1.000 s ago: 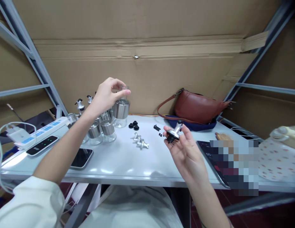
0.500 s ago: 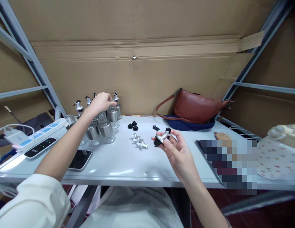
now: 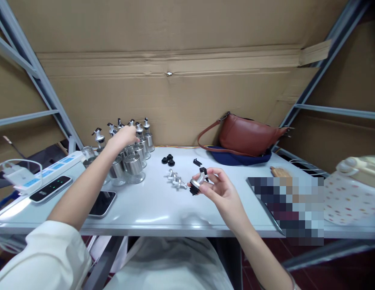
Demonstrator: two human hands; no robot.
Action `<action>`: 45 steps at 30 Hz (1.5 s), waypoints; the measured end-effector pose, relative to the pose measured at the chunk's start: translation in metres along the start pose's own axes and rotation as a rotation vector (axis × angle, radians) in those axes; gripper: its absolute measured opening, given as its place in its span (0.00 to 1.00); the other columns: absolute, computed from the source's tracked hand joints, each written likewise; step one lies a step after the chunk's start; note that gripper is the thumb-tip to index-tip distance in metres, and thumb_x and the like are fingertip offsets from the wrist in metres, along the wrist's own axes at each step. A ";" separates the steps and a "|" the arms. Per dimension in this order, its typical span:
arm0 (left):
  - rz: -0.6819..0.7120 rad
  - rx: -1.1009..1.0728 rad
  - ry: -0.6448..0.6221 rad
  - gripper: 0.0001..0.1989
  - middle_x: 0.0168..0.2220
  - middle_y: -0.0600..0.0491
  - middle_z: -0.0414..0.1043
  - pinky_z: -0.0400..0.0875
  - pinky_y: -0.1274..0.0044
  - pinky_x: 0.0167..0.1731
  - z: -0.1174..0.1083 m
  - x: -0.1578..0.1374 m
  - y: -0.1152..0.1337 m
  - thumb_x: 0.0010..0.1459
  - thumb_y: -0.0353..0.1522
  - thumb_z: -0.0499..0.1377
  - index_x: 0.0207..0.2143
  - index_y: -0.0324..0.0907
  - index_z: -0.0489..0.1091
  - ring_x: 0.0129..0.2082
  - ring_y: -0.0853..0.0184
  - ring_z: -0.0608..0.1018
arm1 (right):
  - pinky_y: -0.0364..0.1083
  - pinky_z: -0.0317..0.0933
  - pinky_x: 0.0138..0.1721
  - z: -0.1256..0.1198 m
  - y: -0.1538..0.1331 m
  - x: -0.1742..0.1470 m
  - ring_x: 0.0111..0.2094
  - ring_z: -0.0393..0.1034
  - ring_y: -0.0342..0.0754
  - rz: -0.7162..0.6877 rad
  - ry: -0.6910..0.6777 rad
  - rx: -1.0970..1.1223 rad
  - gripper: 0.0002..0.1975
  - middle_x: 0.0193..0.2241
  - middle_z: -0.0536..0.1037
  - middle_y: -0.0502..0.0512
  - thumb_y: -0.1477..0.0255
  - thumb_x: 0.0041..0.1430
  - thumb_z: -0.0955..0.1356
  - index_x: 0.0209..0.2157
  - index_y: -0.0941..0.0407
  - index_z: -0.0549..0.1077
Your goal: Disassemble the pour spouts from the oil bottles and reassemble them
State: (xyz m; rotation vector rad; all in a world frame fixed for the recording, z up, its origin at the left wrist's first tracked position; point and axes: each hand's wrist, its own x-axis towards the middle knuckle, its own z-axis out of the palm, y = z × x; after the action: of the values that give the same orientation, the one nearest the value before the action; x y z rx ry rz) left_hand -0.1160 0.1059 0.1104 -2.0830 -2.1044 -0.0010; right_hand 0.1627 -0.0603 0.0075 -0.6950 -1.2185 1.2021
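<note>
1. Presently, the right hand (image 3: 225, 195) had its fingers clamped on an angled silver-and-black pourer (image 3: 198, 183) above the white desk (image 3: 163, 207).
2. The left hand (image 3: 125, 137) was over steel-banded clear-glass bottles (image 3: 133, 164), its fingers' grip unclear.

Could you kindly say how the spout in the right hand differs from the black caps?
The spout is silver and black, while the caps look wholly black. The spout is larger than any single cap. The right hand grips the spout; the caps lie on the table. Both have black parts.
</note>
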 end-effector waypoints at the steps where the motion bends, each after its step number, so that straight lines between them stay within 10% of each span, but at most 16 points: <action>1: -0.005 -0.002 0.000 0.14 0.42 0.40 0.75 0.69 0.73 0.40 -0.002 -0.002 0.000 0.53 0.35 0.59 0.39 0.37 0.73 0.44 0.54 0.76 | 0.43 0.69 0.31 0.000 0.001 0.000 0.31 0.76 0.44 -0.004 0.006 -0.006 0.20 0.36 0.76 0.50 0.64 0.48 0.74 0.36 0.52 0.61; 8: 0.168 -0.358 0.549 0.14 0.47 0.41 0.67 0.65 0.67 0.48 -0.003 -0.082 0.035 0.60 0.34 0.53 0.46 0.36 0.66 0.47 0.58 0.72 | 0.39 0.68 0.27 -0.001 0.015 0.004 0.26 0.75 0.41 -0.018 0.122 -0.097 0.22 0.30 0.74 0.46 0.65 0.42 0.76 0.35 0.53 0.63; 15: 0.535 -0.995 0.038 0.29 0.46 0.49 0.68 0.70 0.74 0.38 0.061 -0.186 0.106 0.52 0.42 0.62 0.52 0.45 0.53 0.35 0.68 0.74 | 0.41 0.68 0.24 0.003 0.028 0.000 0.23 0.75 0.45 -0.108 0.141 -0.285 0.21 0.22 0.76 0.47 0.61 0.43 0.75 0.28 0.53 0.61; 21: 0.495 -1.111 0.039 0.12 0.37 0.51 0.68 0.67 0.73 0.36 0.095 -0.172 0.120 0.62 0.33 0.48 0.48 0.42 0.54 0.33 0.67 0.73 | 0.42 0.70 0.28 -0.001 0.035 -0.003 0.28 0.77 0.45 -0.300 0.011 -0.608 0.07 0.30 0.79 0.54 0.66 0.61 0.64 0.36 0.54 0.68; 29: 0.437 -1.181 -0.004 0.09 0.31 0.55 0.66 0.64 0.76 0.30 0.091 -0.166 0.115 0.58 0.34 0.50 0.41 0.43 0.54 0.28 0.69 0.70 | 0.45 0.71 0.40 -0.009 0.035 0.003 0.36 0.76 0.46 -0.484 -0.112 -0.819 0.09 0.38 0.79 0.56 0.68 0.62 0.65 0.43 0.55 0.69; 45: 0.757 -1.034 0.085 0.12 0.31 0.57 0.58 0.60 0.79 0.26 0.104 -0.170 0.124 0.50 0.26 0.50 0.36 0.44 0.50 0.23 0.74 0.63 | 0.49 0.63 0.35 -0.010 0.036 0.004 0.32 0.68 0.50 -0.668 -0.255 -1.094 0.11 0.31 0.75 0.58 0.72 0.66 0.56 0.39 0.55 0.69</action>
State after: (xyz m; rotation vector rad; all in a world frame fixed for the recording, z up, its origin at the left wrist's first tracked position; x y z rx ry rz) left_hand -0.0058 -0.0470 -0.0289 -3.1856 -1.1763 -1.2579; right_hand 0.1607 -0.0444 -0.0265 -0.8005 -2.1182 -0.0183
